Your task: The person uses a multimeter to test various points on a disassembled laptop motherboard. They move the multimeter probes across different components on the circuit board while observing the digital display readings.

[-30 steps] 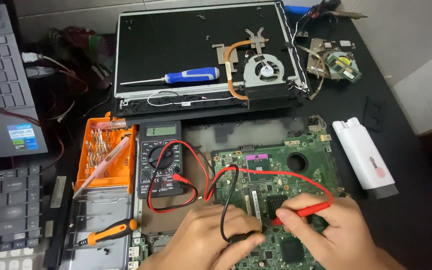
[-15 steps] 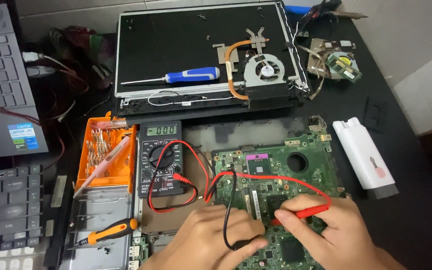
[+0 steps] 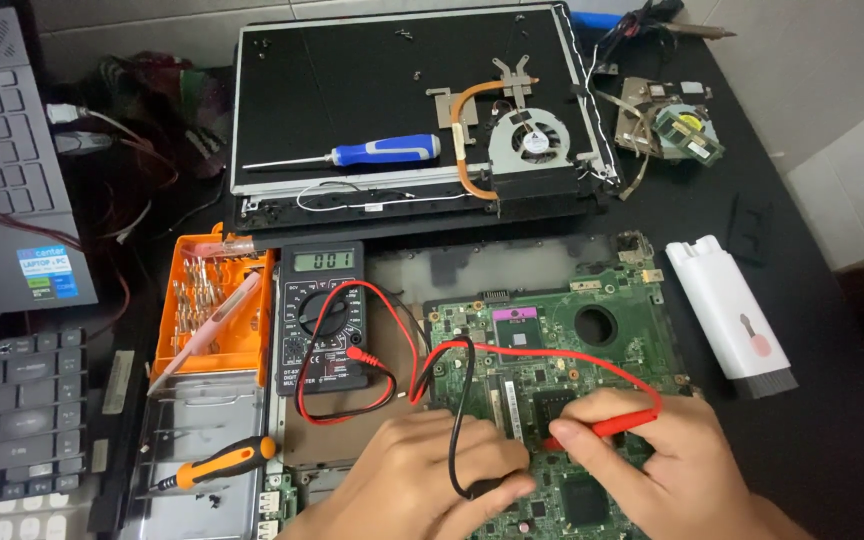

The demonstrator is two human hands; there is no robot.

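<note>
2 probes on a green laptop circuit board (image 3: pixel 592 350)

Left hand (image 3: pixel 422 480) pinches the thin black probe (image 3: pixel 487 488); right hand (image 3: pixel 652 460) pinches the red probe (image 3: pixel 617 425). Board looks fragile, best held by its edges.

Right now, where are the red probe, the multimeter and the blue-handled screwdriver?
Red probe (image 3: pixel 620 426), head view, on its red shaft between the right hand's fingers.
Multimeter (image 3: pixel 320 320), head view, on its round dial.
Blue-handled screwdriver (image 3: pixel 387 151), head view, on the blue handle.
</note>
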